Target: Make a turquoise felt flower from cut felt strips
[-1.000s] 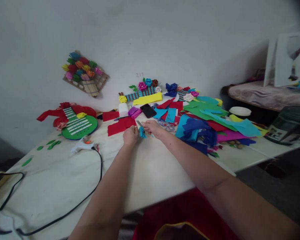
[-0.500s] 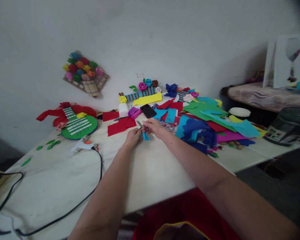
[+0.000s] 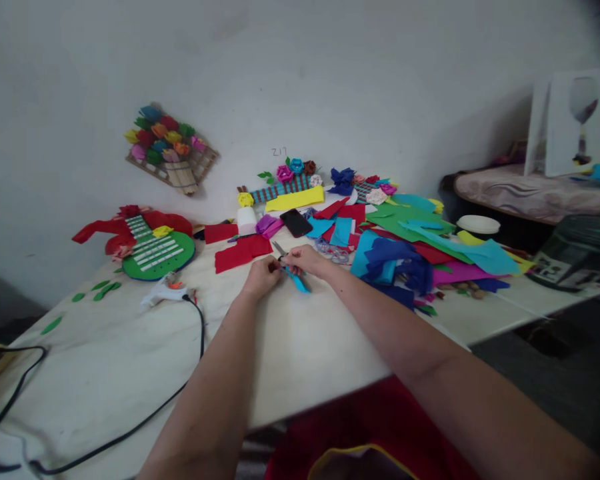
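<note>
My left hand (image 3: 263,276) and my right hand (image 3: 306,259) are close together over the middle of the table. Fingers of both are pinched at one end of a light blue crepe paper strip (image 3: 299,281), which hangs toward me on a slant. Scissor blades (image 3: 279,247) show just beyond my fingertips; the scissor handles are hidden behind my right hand. Near my right hand lies a tangle of pale thread or ribbon (image 3: 332,252). Red paper pieces (image 3: 243,253) lie beyond my left hand.
A hot glue gun (image 3: 166,291) with a black cord (image 3: 203,333) lies at left, below a green paper guitar (image 3: 161,255). A phone (image 3: 296,223) lies behind my hands. Coloured paper sheets (image 3: 410,223) pile up at right, near a dark jar (image 3: 577,253).
The light blue paper, bunched short below my fingers before, now extends as a longer strip toward the lower right. My left hand has shifted slightly left.
</note>
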Tool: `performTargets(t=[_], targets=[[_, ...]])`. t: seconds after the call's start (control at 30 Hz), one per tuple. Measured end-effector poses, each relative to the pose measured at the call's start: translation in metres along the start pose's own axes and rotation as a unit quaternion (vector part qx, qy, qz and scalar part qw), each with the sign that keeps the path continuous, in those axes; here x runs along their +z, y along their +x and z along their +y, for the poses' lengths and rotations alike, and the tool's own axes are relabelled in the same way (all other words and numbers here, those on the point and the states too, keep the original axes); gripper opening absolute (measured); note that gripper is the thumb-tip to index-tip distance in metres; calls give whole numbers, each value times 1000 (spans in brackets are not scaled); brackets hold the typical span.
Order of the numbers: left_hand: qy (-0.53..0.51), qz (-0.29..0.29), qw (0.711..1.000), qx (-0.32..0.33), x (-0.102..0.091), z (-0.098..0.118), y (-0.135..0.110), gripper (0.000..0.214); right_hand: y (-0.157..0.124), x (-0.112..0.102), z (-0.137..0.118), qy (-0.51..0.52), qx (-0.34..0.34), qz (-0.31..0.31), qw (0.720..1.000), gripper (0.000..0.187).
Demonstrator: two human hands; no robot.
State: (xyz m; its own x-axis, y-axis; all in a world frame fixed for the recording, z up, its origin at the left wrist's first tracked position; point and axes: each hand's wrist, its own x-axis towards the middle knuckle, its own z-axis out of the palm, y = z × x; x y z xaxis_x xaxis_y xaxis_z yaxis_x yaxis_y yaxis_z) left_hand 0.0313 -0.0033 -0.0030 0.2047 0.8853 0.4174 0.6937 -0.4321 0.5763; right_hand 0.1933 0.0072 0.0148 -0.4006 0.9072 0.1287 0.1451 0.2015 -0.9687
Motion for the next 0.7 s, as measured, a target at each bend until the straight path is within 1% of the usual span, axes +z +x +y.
performTargets(t=[0.1,0.17,0.2,0.3,0.4,0.53,0.63,0.7], targets=[[5,30,1000,5,2,-5,1,8,2,-1,0,16,17,-52,998,15],[0,43,999,6,2,-6,2,9,2,-1,-2,36,33,-67,997,7],[-3,50,999,4,2,-7,2,10,2,0,-2,44,40,-65,996,4],[-12,68,998,-14,2,-6,1,11,2,0,-4,51,54,-52,996,8],[-39,91,995,-27,2,-3,0,12,2,-1,-3,44,59,-49,996,7],[-63,109,992,-19,2,0,0,13,4,-2,0,17,48,-56,997,5],[-67,116,991,-6,4,1,3,11,5,1,1,-20,47,-51,997,9],[-68,118,991,-3,7,1,4,10,5,5,1,-46,50,-34,997,13]])
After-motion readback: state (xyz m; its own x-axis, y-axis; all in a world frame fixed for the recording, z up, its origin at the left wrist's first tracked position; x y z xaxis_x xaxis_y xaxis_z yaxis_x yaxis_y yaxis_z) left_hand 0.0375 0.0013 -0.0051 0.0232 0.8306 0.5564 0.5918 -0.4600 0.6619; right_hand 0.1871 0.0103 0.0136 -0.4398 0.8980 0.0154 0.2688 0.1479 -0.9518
